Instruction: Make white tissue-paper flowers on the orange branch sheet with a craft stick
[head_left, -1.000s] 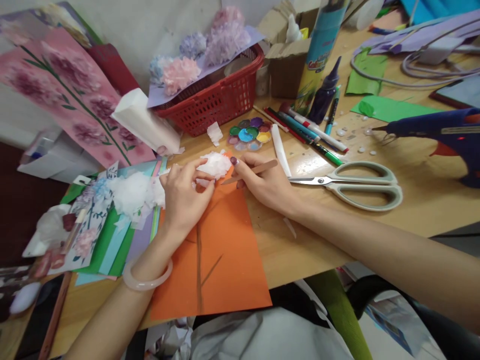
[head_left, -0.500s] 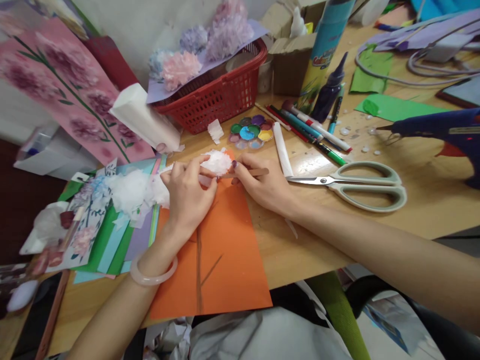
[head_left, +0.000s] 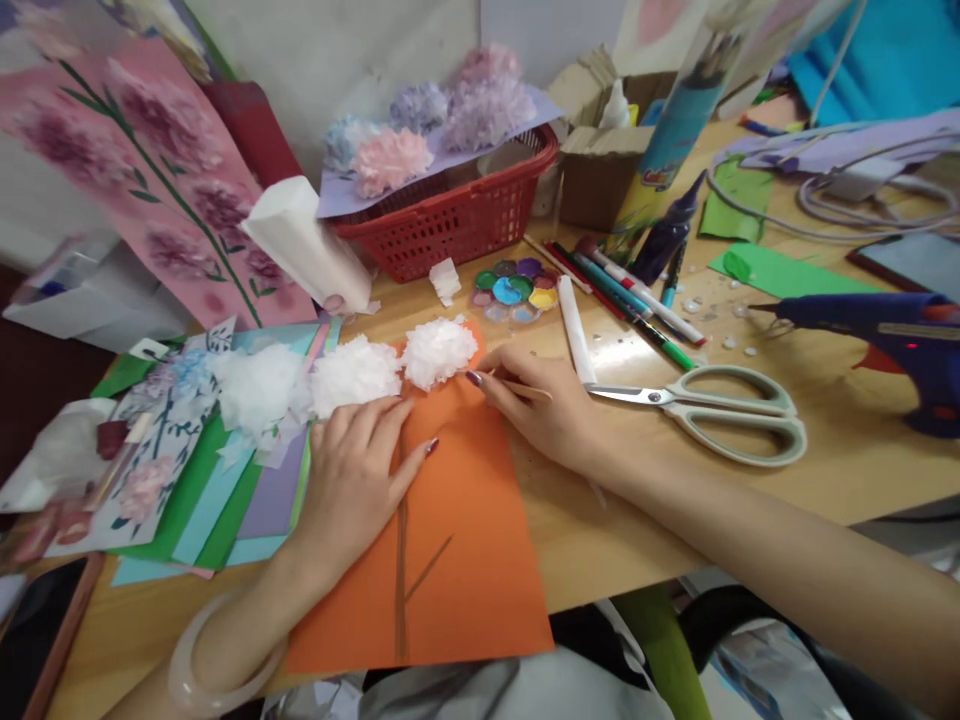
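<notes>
My left hand (head_left: pixel 358 470) lies flat with fingers spread on the left edge of an orange paper sheet (head_left: pixel 450 560) that has a brown stem drawn on it. My right hand (head_left: pixel 540 405) pinches a thin wooden stick (head_left: pixel 525 388) at the sheet's upper right edge. A white tissue flower (head_left: pixel 439 350) sits on the sheet's top corner, just left of the stick's tip. Two more white tissue flowers (head_left: pixel 352 372) lie to its left on a pile of coloured papers (head_left: pixel 225 490).
Scissors (head_left: pixel 720 412) lie right of my right hand, a blue glue gun (head_left: pixel 892 330) beyond them. A paint palette (head_left: pixel 516 283), markers (head_left: pixel 637 295), a red basket (head_left: pixel 457 215) with pastel flowers and a pink flower picture (head_left: pixel 150 170) stand behind.
My left hand let go of the white flower and came down flat on the orange sheet. My right hand pulled the stick slightly back from the flower. The camera tilted up.
</notes>
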